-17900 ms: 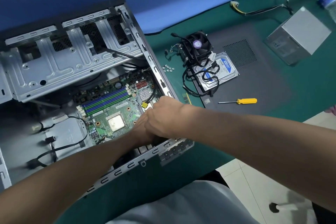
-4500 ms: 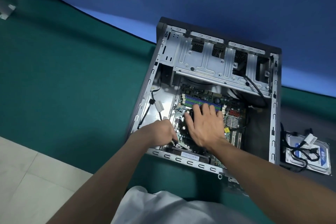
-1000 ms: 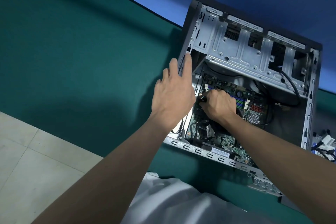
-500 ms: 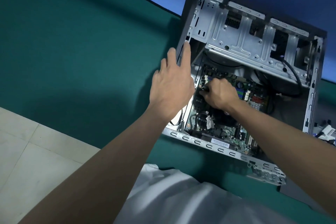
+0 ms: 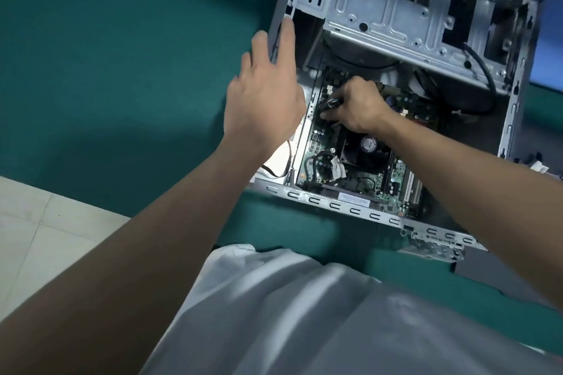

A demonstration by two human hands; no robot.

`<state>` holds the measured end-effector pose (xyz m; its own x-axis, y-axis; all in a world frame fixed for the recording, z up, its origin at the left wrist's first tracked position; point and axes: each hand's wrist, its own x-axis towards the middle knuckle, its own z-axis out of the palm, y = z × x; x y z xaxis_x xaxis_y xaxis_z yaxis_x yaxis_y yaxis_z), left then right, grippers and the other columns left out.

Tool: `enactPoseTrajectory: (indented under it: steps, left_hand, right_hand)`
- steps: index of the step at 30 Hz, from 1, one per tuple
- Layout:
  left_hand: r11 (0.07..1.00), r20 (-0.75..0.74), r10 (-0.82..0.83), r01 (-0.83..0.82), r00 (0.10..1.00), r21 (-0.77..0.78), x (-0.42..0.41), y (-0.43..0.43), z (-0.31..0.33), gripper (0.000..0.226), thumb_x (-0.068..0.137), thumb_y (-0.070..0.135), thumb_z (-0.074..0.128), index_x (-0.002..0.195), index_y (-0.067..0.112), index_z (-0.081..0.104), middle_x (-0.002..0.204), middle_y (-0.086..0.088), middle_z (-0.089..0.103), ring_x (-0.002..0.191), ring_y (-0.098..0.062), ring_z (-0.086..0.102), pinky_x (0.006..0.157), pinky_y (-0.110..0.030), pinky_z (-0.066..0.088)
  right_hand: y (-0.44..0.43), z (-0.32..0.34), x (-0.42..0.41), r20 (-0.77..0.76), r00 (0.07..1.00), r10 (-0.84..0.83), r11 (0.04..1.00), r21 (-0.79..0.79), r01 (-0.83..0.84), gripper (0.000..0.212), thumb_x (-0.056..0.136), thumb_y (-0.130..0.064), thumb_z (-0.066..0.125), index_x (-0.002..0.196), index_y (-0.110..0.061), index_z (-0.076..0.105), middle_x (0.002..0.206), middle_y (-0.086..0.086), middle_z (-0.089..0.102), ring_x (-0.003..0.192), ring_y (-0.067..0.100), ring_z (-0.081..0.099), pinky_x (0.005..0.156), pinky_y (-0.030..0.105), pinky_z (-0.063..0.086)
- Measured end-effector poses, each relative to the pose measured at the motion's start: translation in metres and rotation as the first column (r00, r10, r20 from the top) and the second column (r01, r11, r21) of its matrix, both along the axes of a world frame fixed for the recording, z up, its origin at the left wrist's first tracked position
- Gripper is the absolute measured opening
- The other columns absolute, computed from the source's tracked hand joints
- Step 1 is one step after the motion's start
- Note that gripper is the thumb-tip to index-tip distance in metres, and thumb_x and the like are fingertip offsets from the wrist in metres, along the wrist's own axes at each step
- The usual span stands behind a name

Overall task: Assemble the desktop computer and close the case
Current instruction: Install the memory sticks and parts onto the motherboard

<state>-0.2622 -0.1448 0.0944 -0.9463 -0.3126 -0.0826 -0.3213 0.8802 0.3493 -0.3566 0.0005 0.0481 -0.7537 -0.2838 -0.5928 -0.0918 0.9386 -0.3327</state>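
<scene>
The case (image 5: 350, 211) holds a motherboard (image 5: 316, 143), with the cooler (image 5: 365, 146) just below the right grip (image 5: 358, 108), which pinches perhaps a fan cable (image 5: 332, 103). The left grip (image 5: 265, 106), straight-fingered, touches its wall.

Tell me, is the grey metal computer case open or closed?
Open. The grey metal computer case has its side uncovered; its green motherboard and round black cooler fan lie exposed.

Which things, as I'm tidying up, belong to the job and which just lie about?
Job: open grey metal computer case, green motherboard, black cooler fan, dark cable in right hand, left hand on case edge.
Idle: white plugs at right edge.
</scene>
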Motion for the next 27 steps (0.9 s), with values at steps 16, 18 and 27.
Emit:
enactPoseTrajectory:
  steps: [16,18,27]
  left_hand:
    - [1.0,-0.013,-0.004,0.004,1.0,-0.006,0.0,-0.001,0.0,0.073,0.091,0.02,0.049,0.155,0.017,0.014,0.147,-0.016,0.033,0.112,-0.032,0.051,0.075,-0.042,0.045]
    - [1.0,-0.012,-0.003,0.003,1.0,-0.005,-0.001,0.0,0.0,0.073,0.091,0.019,0.049,0.155,0.017,0.014,0.147,-0.016,0.033,0.112,-0.032,0.051,0.074,-0.041,0.045]
    - [1.0,-0.016,0.01,-0.01,1.0,-0.002,-0.001,0.0,-0.001,0.073,0.09,0.017,0.049,0.155,0.017,0.016,0.143,-0.015,0.036,0.107,-0.031,0.051,0.067,-0.036,0.035]
  right_hand:
    - [0.002,-0.013,0.01,-0.075,0.997,0.027,0.999,0.019,-0.025,0.034,0.083,-0.035,0.072,0.113,-0.02,0.068,0.117,0.014,0.063,0.103,0.033,0.059,0.092,0.045,0.05]
    - [0.001,-0.012,0.008,-0.074,0.995,0.065,0.997,0.035,-0.063,0.033,0.084,-0.032,0.071,0.112,-0.015,0.068,0.114,0.015,0.064,0.102,0.035,0.059,0.089,0.045,0.051]
    - [-0.007,-0.01,0.009,-0.095,0.958,0.27,0.953,0.17,-0.251,0.013,0.083,-0.02,0.061,0.09,-0.009,0.062,0.084,0.011,0.057,0.072,0.03,0.055,0.066,0.036,0.047]
